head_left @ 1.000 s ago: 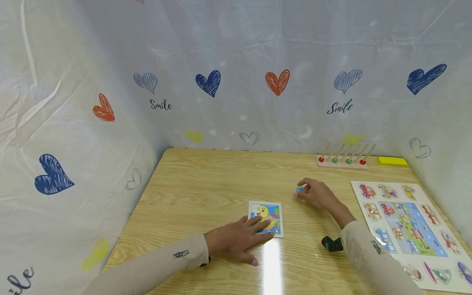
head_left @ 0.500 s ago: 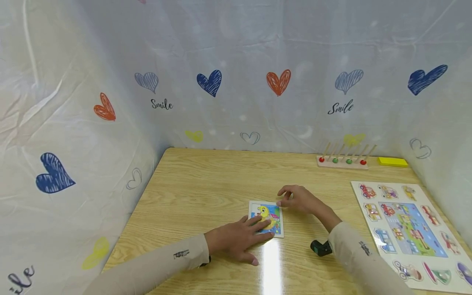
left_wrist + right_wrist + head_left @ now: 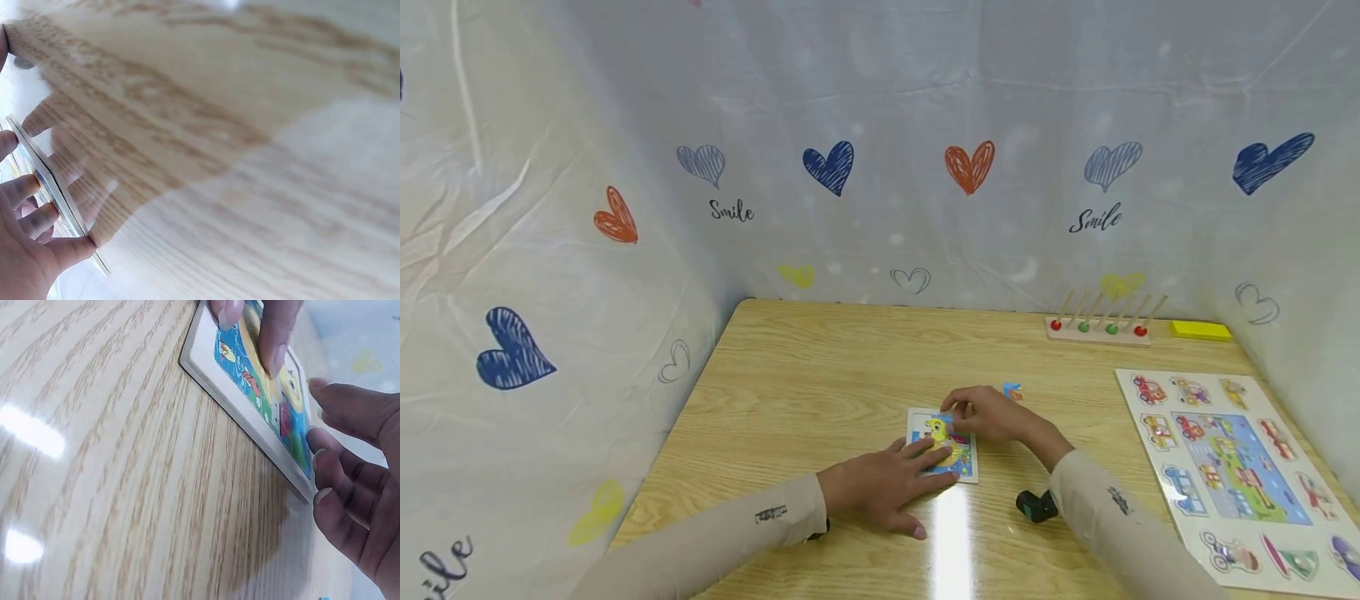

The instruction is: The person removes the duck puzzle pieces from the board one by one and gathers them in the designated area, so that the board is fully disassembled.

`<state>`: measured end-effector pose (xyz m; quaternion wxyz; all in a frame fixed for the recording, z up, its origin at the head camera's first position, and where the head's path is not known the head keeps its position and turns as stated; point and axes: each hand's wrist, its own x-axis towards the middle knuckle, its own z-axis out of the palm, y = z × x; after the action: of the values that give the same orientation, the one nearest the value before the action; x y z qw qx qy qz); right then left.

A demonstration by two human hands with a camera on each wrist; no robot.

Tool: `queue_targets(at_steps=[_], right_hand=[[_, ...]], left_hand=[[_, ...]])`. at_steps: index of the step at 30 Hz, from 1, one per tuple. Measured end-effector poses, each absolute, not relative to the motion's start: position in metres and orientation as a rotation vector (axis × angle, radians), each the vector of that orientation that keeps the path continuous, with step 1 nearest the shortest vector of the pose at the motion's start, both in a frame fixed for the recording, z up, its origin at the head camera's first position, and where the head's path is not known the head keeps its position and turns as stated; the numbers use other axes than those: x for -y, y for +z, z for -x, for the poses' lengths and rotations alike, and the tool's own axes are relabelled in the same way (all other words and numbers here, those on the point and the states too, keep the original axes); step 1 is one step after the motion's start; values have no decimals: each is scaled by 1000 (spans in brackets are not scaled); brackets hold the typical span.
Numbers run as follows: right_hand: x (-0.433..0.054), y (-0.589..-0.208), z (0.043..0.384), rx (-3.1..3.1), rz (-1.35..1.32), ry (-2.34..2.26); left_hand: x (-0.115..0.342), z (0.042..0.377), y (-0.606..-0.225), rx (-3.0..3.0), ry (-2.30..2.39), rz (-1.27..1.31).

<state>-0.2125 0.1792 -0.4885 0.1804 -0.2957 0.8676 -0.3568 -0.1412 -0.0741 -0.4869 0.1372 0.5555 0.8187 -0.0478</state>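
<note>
A small square picture puzzle (image 3: 967, 463) with a white frame lies on the table, showing a yellow animal on blue; a pale gap shows at its upper left. My left hand (image 3: 880, 490) rests spread on its lower left, fingertips on the picture. In the left wrist view, its thumb touches the puzzle board's edge. My right hand (image 3: 992, 414) is over the puzzle's upper right corner. In the right wrist view, its fingertips (image 3: 320, 456) lie bent along the board's edge, thumb and fingers apart, no piece visible between them. A loose blue puzzle piece (image 3: 1012, 391) lies behind the right hand.
A larger vehicle puzzle board (image 3: 1213, 521) lies at the right. Behind it stand a peg rack (image 3: 1097, 335) with red and green beads and a yellow block (image 3: 1200, 331). Curtains with printed hearts (image 3: 827, 167) close off the back and sides.
My right hand has moved left from beside the loose blue piece to the puzzle's upper right corner. The piece now lies uncovered behind it. My left hand has stayed on the puzzle.
</note>
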Motion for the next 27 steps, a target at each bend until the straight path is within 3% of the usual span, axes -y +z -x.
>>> queue_targets(at_steps=[27], right_hand=[[-162, -486, 214, -2417, 940, -779]], left_hand=[[73, 143, -490, -2355, -141, -1598]])
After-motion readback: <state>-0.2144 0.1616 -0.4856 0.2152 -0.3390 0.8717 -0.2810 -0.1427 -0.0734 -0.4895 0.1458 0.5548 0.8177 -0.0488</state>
